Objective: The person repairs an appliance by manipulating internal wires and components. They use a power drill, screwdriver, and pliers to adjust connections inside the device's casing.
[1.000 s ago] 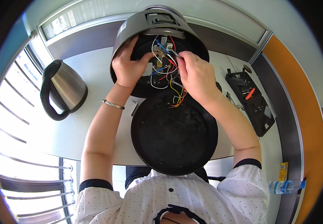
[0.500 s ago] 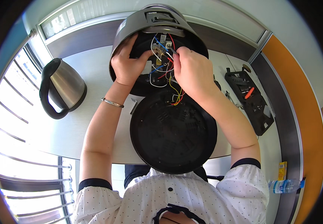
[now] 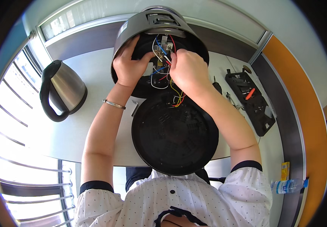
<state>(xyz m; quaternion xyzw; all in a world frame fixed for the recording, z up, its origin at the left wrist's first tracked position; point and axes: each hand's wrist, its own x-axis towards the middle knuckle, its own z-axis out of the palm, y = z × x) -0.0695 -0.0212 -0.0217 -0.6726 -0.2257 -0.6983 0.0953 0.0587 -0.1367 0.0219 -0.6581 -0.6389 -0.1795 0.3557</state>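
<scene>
Right fingers [image 3: 174, 59] shifted left beside wires [image 3: 161, 47]; blue-and-white bottle label [image 3: 283, 187] unreadable.

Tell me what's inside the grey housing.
Red, white and blue wires and a pale block show. The left hand and right hand cover parts inside the housing; what lies behind them is hidden.

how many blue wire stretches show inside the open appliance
2 show: an upper blue stretch slanting toward the right hand, and a second blue stretch lower down. More may be hidden.
</scene>
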